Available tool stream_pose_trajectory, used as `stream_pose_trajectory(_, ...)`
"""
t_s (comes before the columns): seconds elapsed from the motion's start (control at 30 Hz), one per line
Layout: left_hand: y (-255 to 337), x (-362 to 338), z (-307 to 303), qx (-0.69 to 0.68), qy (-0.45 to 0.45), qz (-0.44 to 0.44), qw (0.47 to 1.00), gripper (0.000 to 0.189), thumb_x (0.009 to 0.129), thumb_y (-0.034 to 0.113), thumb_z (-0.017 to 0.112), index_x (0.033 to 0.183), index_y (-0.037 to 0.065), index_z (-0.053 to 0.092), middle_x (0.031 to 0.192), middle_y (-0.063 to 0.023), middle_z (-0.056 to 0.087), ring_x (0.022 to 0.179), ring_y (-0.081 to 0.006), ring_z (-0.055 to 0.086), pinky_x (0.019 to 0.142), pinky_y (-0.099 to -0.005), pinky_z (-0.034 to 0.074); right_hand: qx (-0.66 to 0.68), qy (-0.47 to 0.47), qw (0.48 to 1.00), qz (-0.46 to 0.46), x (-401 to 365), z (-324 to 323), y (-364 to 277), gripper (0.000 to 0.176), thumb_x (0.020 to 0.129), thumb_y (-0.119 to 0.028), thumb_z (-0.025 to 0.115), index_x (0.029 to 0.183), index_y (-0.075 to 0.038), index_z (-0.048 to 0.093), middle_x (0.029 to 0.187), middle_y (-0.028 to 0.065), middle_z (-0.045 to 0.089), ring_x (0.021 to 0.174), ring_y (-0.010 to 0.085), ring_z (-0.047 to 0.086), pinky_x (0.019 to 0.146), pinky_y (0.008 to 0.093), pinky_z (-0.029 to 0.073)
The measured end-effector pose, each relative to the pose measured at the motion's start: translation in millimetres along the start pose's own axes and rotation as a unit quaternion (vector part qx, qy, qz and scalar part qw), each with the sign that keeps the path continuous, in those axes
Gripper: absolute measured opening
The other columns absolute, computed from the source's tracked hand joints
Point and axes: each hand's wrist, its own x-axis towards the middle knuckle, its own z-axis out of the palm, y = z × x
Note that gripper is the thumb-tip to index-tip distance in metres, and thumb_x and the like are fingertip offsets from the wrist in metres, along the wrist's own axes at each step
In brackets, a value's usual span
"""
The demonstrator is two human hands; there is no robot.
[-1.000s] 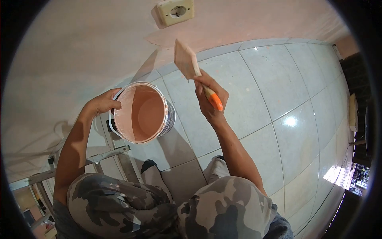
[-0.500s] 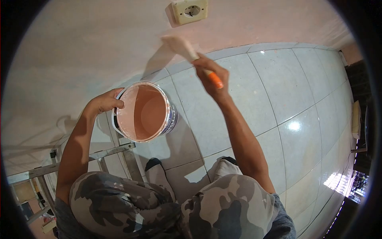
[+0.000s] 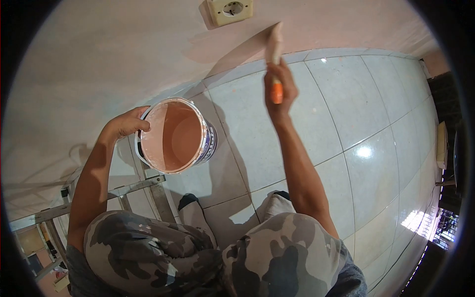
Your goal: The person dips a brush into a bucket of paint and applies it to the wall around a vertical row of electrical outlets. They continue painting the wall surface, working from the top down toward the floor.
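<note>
My right hand (image 3: 281, 88) is wrapped round the handle of a paintbrush (image 3: 274, 47), whose orange handle end pokes out below the fist. The bristles are at the lower part of the pinkish wall (image 3: 336, 24), right of the socket. My left hand (image 3: 127, 123) grips the rim of a white paint bucket (image 3: 210, 141), thumb inside and fingers outside. Peach-coloured paint (image 3: 185, 138) lies in the bucket and coats its inner wall. A patch of fresher pink shows on the wall below the socket.
A cream wall socket (image 3: 230, 11) sits above the bucket. A metal ladder (image 3: 133, 188) stands at the left by my knee. Glossy white floor tiles (image 3: 316, 119) spread to the right, with a thin cable (image 3: 396, 257) along them. A tile skirting edges the wall.
My right hand has swept the paintbrush to the right along the wall, away from below the socket. My left hand still holds the bucket.
</note>
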Motion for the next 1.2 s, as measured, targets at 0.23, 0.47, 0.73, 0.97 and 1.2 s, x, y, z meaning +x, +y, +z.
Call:
stream_pose_trajectory(0.23,-0.8,1.4,-1.6,0.001,-0.001,0.009,1.000,0.058,0.066,0.007,0.059,0.123,0.001,0.052,0.092,-0.0024,0.060,0.078,-0.0133,0.055,0.072,-0.0272,0.047,0.116,-0.183,0.973,-0.079,-32.2,11.8,-51.6,0.027,0.068,0.002,0.071,0.093,-0.006,0.066,0.114,0.0176,0.062,0.101,0.0318,0.063,0.083,0.0375,0.053)
stream_pose_trajectory(0.47,-8.2,4.7,-6.2,-0.008,-0.020,0.007,1.000,0.058,0.067,0.006,0.060,0.124,0.002,0.052,0.093,-0.0021,0.060,0.079,-0.0127,0.055,0.070,-0.0270,0.047,0.218,-0.210,0.948,-0.093,-9.4,27.8,-69.8,0.024,0.072,0.008,0.069,0.092,-0.005,0.068,0.111,0.0172,0.066,0.094,0.0278,0.067,0.079,0.0326,0.055)
stream_pose_trajectory(0.73,2.9,-2.7,-1.6,0.014,-0.003,-0.008,1.000,0.058,0.068,0.007,0.061,0.124,0.003,0.053,0.099,-0.0046,0.061,0.084,-0.0139,0.055,0.074,-0.0272,0.046,0.121,-0.079,0.988,0.054,13.7,-12.3,-12.9,0.018,0.082,0.003,0.065,0.097,-0.006,0.069,0.112,0.0153,0.067,0.099,0.0204,0.066,0.083,0.0304,0.052)
stream_pose_trajectory(0.97,8.3,-3.3,-1.1,0.023,-0.008,-0.027,0.999,0.059,0.067,0.006,0.060,0.125,0.003,0.052,0.100,-0.0037,0.061,0.087,-0.0140,0.055,0.078,-0.0270,0.046,0.032,0.027,0.999,0.000,34.6,-31.9,0.9,0.013,0.085,-0.001,0.065,0.098,-0.002,0.068,0.108,0.0176,0.067,0.096,0.0229,0.067,0.076,0.0293,0.053)
stream_pose_trajectory(1.2,5.0,-3.3,-3.9,0.039,-0.007,-0.022,0.999,0.060,0.068,0.007,0.061,0.126,0.003,0.052,0.098,-0.0046,0.061,0.084,-0.0142,0.057,0.076,-0.0274,0.048,0.071,-0.095,0.992,-0.040,-26.8,6.7,-28.5,0.023,0.070,0.004,0.071,0.092,-0.004,0.067,0.111,0.0186,0.064,0.100,0.0324,0.064,0.083,0.0366,0.052)
